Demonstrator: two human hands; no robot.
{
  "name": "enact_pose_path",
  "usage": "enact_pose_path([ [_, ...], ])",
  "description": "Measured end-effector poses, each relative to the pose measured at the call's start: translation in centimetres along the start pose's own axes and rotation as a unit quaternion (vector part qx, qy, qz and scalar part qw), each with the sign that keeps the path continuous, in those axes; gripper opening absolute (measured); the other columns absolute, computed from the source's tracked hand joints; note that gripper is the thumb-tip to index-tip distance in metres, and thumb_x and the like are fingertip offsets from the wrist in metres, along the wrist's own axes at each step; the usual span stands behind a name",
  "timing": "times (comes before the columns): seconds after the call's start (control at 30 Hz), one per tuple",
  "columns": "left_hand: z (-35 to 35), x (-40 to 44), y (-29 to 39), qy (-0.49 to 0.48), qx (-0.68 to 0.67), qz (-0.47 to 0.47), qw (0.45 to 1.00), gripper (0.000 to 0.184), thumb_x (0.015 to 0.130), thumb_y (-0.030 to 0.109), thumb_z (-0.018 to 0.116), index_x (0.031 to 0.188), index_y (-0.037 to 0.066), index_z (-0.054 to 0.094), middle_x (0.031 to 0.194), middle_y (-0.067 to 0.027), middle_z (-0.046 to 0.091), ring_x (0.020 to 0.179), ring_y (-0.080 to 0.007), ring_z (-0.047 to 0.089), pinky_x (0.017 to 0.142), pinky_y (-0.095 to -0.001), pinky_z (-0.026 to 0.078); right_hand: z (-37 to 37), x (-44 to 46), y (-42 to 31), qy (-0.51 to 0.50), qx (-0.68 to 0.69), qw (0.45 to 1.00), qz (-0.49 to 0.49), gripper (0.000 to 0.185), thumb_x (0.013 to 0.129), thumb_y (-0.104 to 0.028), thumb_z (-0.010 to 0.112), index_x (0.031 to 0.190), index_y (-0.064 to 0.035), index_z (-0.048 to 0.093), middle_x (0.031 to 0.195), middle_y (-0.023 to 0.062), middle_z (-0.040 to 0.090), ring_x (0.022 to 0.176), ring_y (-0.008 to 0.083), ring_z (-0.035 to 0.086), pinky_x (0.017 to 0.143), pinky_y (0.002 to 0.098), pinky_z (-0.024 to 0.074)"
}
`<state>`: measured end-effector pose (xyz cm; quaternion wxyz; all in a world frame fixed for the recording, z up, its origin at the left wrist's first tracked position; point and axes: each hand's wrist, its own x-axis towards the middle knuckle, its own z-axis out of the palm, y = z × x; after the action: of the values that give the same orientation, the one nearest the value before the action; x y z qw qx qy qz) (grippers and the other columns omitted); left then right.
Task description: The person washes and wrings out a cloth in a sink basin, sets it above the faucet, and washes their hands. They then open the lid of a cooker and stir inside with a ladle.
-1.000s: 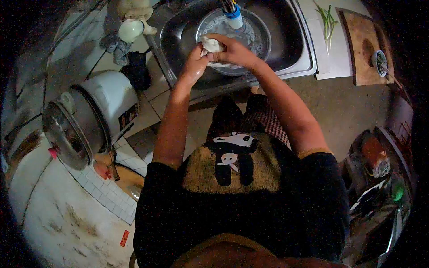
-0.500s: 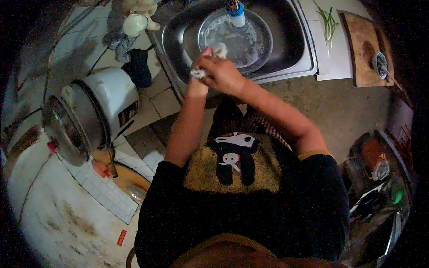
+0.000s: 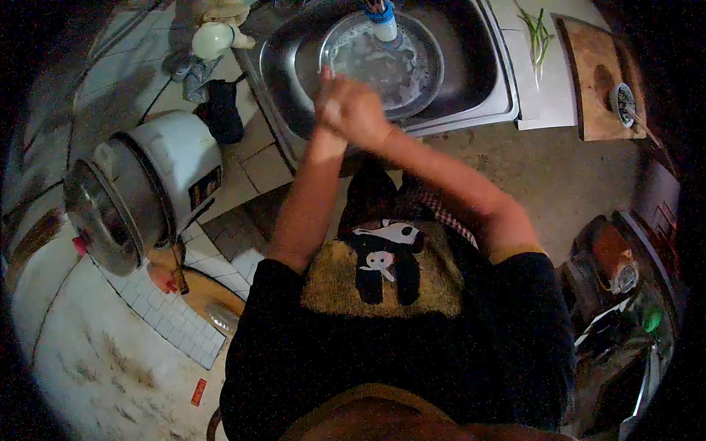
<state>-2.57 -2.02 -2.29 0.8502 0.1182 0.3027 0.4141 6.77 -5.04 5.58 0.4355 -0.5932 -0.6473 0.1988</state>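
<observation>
My left hand (image 3: 325,110) and my right hand (image 3: 354,110) are pressed together over the near left rim of a metal basin (image 3: 440,81). A small part of a white cloth (image 3: 332,112) shows between them; the rest is hidden in the closed fingers. The right hand lies over the left, and both are blurred. Foamy water (image 3: 368,70) fills the basin, which stands in a steel sink (image 3: 471,73). Above the water is a blue and white tap end (image 3: 384,26).
Left of the sink are a white rice cooker (image 3: 184,147) with its lid raised, a dark cloth (image 3: 222,110) and a pale round object (image 3: 212,40). At right lie green onions (image 3: 539,44) and a cutting board (image 3: 592,73) with a small bowl (image 3: 624,104).
The hands have moved from over the basin toward its near left rim. The right hand has come over the left, and the white cloth is now mostly covered.
</observation>
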Motion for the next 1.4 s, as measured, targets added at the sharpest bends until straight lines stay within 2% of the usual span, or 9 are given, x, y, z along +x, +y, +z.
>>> enact_pose_path([
  [0.3, 4.8, 0.3, -1.0, 0.201, 0.011, -0.061, 0.978, 0.036, 0.090, 0.040, 0.041, 0.104, 0.009, 0.054, 0.102, -0.0053, 0.056, 0.095, -0.0216, 0.054, 0.084, -0.0350, 0.044, 0.0, 2.3, 6.7, -0.072, -0.004, 0.969, 0.237, 0.026, 0.076, -0.031, 0.058, 0.076, -0.0059, 0.063, 0.082, 0.0187, 0.062, 0.079, 0.0361, 0.060, 0.070, 0.0482, 0.0467],
  [0.5, -0.3, 0.7, 0.3, -0.234, -0.234, -0.060, 0.942, 0.035, 0.092, 0.042, 0.035, 0.088, 0.011, 0.052, 0.085, -0.0033, 0.053, 0.081, -0.0191, 0.052, 0.076, -0.0349, 0.042, 1.7, -0.1, 3.3, 0.008, -0.029, 0.999, 0.032, 0.022, 0.077, -0.026, 0.058, 0.075, -0.0035, 0.060, 0.073, 0.0191, 0.059, 0.071, 0.0359, 0.057, 0.069, 0.0439, 0.0452],
  [0.57, 4.9, -2.1, 0.7, 0.110, 0.136, -0.004, 0.985, 0.037, 0.094, 0.041, 0.032, 0.093, 0.009, 0.052, 0.090, -0.0038, 0.055, 0.086, -0.0206, 0.053, 0.082, -0.0377, 0.041, 2.6, 0.0, 4.0, 0.041, -0.031, 0.999, -0.007, 0.020, 0.077, -0.021, 0.060, 0.075, -0.0017, 0.057, 0.067, 0.0184, 0.056, 0.063, 0.0362, 0.055, 0.063, 0.0396, 0.0447],
  [0.8, 7.6, -0.1, 1.4, 0.176, -0.089, -0.042, 0.979, 0.030, 0.093, 0.035, 0.038, 0.099, 0.011, 0.055, 0.101, -0.0067, 0.059, 0.098, -0.0237, 0.054, 0.088, -0.0420, 0.041, 0.4, 1.2, 7.5, 0.090, 0.292, 0.883, 0.356, 0.018, 0.081, -0.020, 0.057, 0.070, -0.0059, 0.057, 0.060, 0.0076, 0.057, 0.056, 0.0199, 0.054, 0.056, 0.0346, 0.0442],
  [1.07, 3.1, 2.7, -0.1, 0.160, 0.293, 0.098, 0.938, 0.044, 0.091, 0.035, 0.043, 0.118, 0.001, 0.050, 0.120, -0.0140, 0.049, 0.105, -0.0235, 0.050, 0.091, -0.0322, 0.037, 1.3, -3.2, 6.1, 0.127, 0.466, 0.748, 0.455, 0.027, 0.082, -0.014, 0.058, 0.104, -0.0109, 0.043, 0.094, 0.0057, 0.050, 0.079, 0.0159, 0.052, 0.062, 0.0282, 0.0453],
  [1.2, -2.1, 7.6, -1.4, 0.168, 0.560, 0.192, 0.789, 0.041, 0.091, 0.033, 0.041, 0.103, -0.003, 0.057, 0.104, -0.0184, 0.058, 0.097, -0.0279, 0.054, 0.086, -0.0366, 0.040, -1.4, -3.7, 10.3, 0.252, 0.425, 0.731, 0.470, 0.030, 0.082, -0.015, 0.058, 0.107, -0.0109, 0.043, 0.095, 0.0070, 0.051, 0.078, 0.0175, 0.053, 0.060, 0.0309, 0.0461],
  [1.27, -4.3, 9.1, -2.2, 0.150, 0.871, 0.215, 0.415, 0.034, 0.091, 0.023, 0.039, 0.092, -0.004, 0.059, 0.093, -0.0192, 0.059, 0.090, -0.0317, 0.056, 0.080, -0.0420, 0.042, -3.1, -3.5, 10.7, 0.276, 0.434, 0.708, 0.483, 0.030, 0.082, -0.016, 0.057, 0.107, -0.0102, 0.043, 0.094, 0.0069, 0.053, 0.077, 0.0185, 0.054, 0.059, 0.0330, 0.0460],
  [1.33, -5.8, 11.9, -4.6, 0.251, 0.652, 0.071, 0.712, 0.027, 0.086, 0.018, 0.042, 0.087, -0.002, 0.061, 0.090, -0.0190, 0.060, 0.085, -0.0353, 0.056, 0.076, -0.0465, 0.043, -3.4, -4.3, 12.1, 0.270, 0.458, 0.718, 0.448, 0.028, 0.082, -0.017, 0.056, 0.106, -0.0089, 0.043, 0.092, 0.0065, 0.053, 0.076, 0.0187, 0.054, 0.059, 0.0341, 0.0454],
  [1.4, -6.2, 12.0, -6.7, -0.026, 0.948, 0.139, 0.286, 0.027, 0.085, 0.021, 0.042, 0.086, 0.004, 0.063, 0.088, -0.0170, 0.061, 0.083, -0.0333, 0.058, 0.073, -0.0463, 0.044, -3.6, -4.8, 13.2, 0.261, 0.416, 0.737, 0.465, 0.025, 0.083, -0.016, 0.055, 0.105, -0.0077, 0.044, 0.090, 0.0061, 0.054, 0.076, 0.0188, 0.055, 0.058, 0.0341, 0.0451],
])
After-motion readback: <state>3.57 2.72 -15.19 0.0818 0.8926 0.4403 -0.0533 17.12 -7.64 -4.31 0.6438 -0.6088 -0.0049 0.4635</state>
